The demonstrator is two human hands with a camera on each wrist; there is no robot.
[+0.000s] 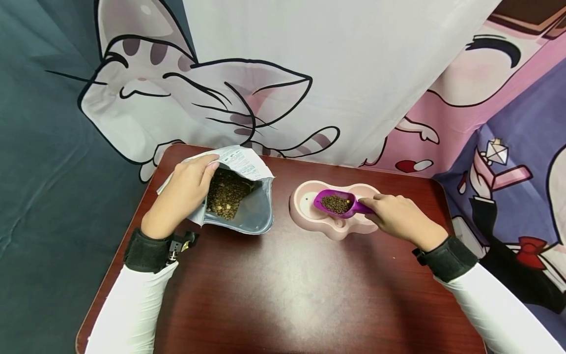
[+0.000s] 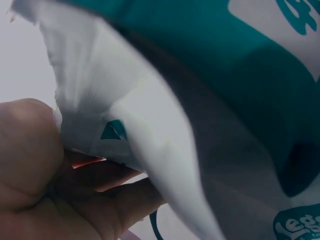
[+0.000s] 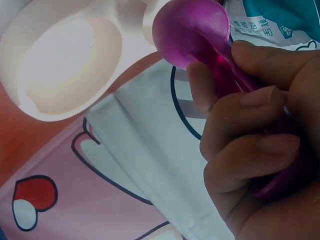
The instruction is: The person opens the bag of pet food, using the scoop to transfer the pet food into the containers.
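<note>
In the head view my left hand (image 1: pixel 180 194) pinches the folded-back top of an open bag (image 1: pixel 256 211) on the left of the table. Brown kibble (image 1: pixel 226 197) with a few pale pieces lies inside. The left wrist view shows curled fingers (image 2: pixel 95 205) at the torn edge of the bag (image 2: pixel 225 85), whose outside is teal and white. My right hand (image 1: pixel 401 219) grips the handle of a purple scoop (image 1: pixel 337 202) filled with kibble. That scoop is over a pale pink double pet bowl (image 1: pixel 309 223), above its left basin. Fingers (image 3: pixel 245 160) curl round the scoop's handle in the right wrist view.
The dark reddish-brown table (image 1: pixel 274 295) has rounded corners. Behind it hangs a printed cloth (image 1: pixel 353 59) with a cartoon cat, meeting the table's back edge. More cartoon cloth (image 1: pixel 499 196) hangs at the right. The bag and the bowl stand apart, with bare tabletop between them.
</note>
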